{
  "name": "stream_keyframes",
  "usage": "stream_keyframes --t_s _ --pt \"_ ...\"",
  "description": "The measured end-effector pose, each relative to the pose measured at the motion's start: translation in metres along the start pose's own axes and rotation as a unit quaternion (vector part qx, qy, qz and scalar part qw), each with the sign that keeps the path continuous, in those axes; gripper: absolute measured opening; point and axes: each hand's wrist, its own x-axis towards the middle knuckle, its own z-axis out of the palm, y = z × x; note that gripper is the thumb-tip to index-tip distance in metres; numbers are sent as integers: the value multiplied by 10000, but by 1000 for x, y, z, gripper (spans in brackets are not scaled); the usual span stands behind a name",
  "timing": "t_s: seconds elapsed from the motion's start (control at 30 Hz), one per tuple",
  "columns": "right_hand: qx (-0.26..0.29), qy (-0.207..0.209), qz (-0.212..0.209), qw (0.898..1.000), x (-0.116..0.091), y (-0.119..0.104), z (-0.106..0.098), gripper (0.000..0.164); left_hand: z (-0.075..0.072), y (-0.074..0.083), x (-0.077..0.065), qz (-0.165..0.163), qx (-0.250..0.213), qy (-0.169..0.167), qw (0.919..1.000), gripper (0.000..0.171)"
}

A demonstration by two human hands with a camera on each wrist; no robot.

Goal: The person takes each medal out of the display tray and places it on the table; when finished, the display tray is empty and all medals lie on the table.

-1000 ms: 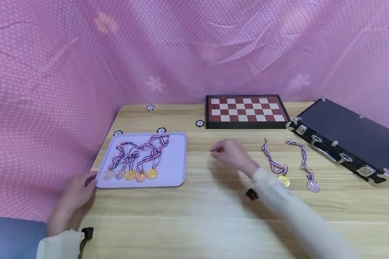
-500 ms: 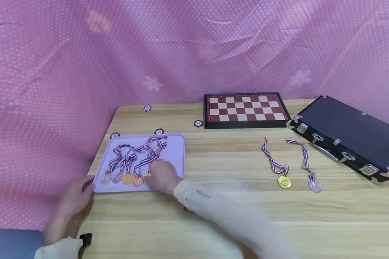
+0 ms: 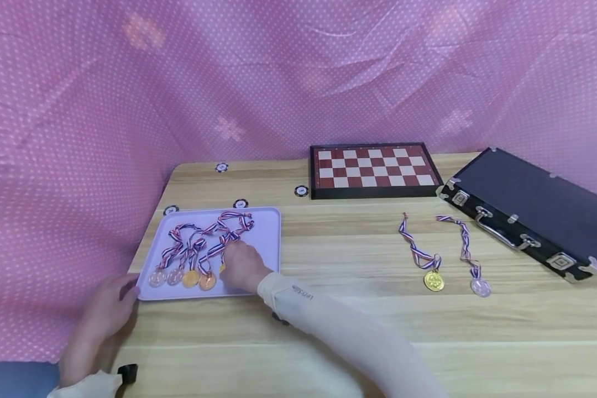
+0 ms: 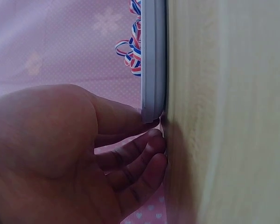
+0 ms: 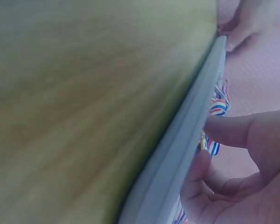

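Observation:
A lilac tray at the left of the table bears several medals on striped ribbons. Two silver medals, a gold medal and a bronze medal lie in a row along its near side. My right hand reaches over the near rim. Its thumb and fingers pinch another gold medal by the edges, mostly hidden by the hand in the head view. At the tray's near left corner, my left hand grips the rim, thumb against it and the other fingers curled low at the table.
Right of the tray lie a gold medal and a silver medal with ribbons stretched out. A chessboard sits at the back, a black case at the far right. Several poker chips lie behind the tray.
My right hand has swung left from the middle of the table to the tray and taken hold of the gold medal at the row's right end. The left hand stays at the corner.

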Motion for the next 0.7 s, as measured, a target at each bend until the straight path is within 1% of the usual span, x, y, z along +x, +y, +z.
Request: stream_keyframes --t_s 0.1,0.23,0.3,0.37,0.43,0.53,0.6,0.7 --pt "159 -99 -52 9998 0 5 -6 22 1 0 1 8 26 -18 10000 38" --pt "58 -72 -238 9997 -1 13 -13 10 3 -1 1 44 82 -5 10000 38" --pt "42 -16 -275 9996 -3 19 -18 7 4 -2 1 87 95 11 9999 38" --pt "66 52 -289 9995 -5 25 -24 10 7 -2 2 123 92 26 9999 38" --pt "329 40 -293 9990 -7 32 -31 11 8 -1 1 119 26 14 9999 38" --pt "950 -99 -357 9948 -11 45 -49 7 7 -2 1 33 -71 -64 9999 39" --pt "1558 -239 -397 9867 -16 54 -66 4 5 -3 1 -31 -85 -128 9999 41" --pt "2198 -270 -384 9744 -23 71 -100 7 2 -4 2 -45 -19 -163 9999 42"
